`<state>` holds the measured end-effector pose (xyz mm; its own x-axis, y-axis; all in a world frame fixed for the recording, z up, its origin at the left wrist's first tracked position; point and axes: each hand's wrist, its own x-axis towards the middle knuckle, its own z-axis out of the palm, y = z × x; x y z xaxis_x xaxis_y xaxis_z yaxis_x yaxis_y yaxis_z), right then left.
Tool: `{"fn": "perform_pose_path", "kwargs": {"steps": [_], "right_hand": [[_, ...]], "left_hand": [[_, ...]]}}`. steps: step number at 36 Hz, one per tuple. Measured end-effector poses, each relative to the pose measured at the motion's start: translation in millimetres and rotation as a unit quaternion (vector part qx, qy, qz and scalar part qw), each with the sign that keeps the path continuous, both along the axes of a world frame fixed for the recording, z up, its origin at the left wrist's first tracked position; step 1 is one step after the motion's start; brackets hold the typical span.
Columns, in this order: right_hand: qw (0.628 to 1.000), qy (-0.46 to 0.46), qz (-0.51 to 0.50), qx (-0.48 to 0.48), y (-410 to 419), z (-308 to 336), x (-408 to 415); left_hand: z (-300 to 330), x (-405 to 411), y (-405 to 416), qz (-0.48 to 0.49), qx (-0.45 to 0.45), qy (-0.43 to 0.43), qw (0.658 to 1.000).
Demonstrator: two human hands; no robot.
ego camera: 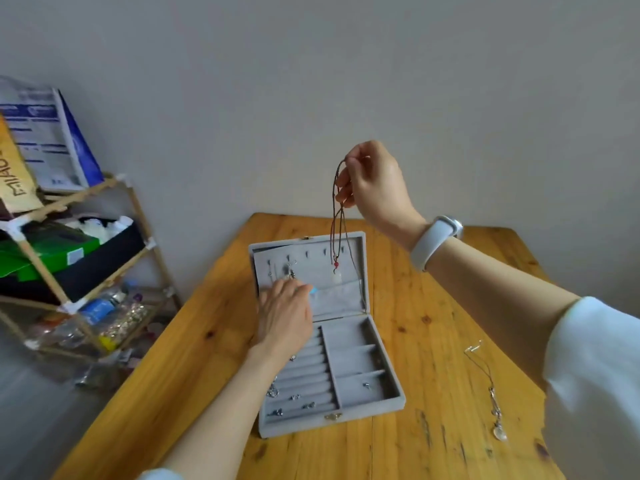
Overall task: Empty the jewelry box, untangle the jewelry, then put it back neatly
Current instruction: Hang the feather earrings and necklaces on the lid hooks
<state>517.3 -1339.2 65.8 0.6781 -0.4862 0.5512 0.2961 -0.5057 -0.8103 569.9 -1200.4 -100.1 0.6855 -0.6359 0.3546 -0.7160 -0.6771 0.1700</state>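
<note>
1. Standing open on the wooden table point(433, 306): grey velvet jewelry box point(349, 415), with lid point(360, 244) raised toward the wall.
2. Pinching the brown cord necklace point(335, 216) high above the box: right hand point(375, 181), fingers curled around the top of the cord.
3. Hanging down in front of the lid: the cord, with a red bead and a pale pendant point(336, 276) at the lower end, level with the lid's inner panel.
4. Reaching into the lower left part of the lid: left hand point(285, 315), fingers stretched forward and mostly straight; not possible to tell if holding something, as the fingertips are blurred.
5. Dangling from a hook just above the left fingers: small silver piece point(290, 270).
6. Sitting in the ring rolls on the left side of the tray: several small silver earrings point(294, 398); lying in a right compartment: one more small piece point(366, 385).
7. Lying apart on the table, right of the box: silver chain necklace point(491, 393), stretched out.
8. Wearing on the right wrist: pale grey band point(433, 240).
9. Standing at far left, beside the table: wooden shelf point(45, 265) with boxes and bottles.
</note>
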Motion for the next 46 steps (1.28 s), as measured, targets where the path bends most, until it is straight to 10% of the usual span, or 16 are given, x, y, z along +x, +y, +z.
{"fn": "perform_pose_path", "kwargs": {"steps": [15,46], "right_hand": [[0.998,-0.041,0.043,-0.036,3,20,37],[0.998,0.009,0.046,-0.031,-11,-2,44]], "left_hand": [[-9,13,-13,0.040,0.116,-0.107,0.987],[-7,10,-12,0.005,0.061,0.016,0.998]]}}
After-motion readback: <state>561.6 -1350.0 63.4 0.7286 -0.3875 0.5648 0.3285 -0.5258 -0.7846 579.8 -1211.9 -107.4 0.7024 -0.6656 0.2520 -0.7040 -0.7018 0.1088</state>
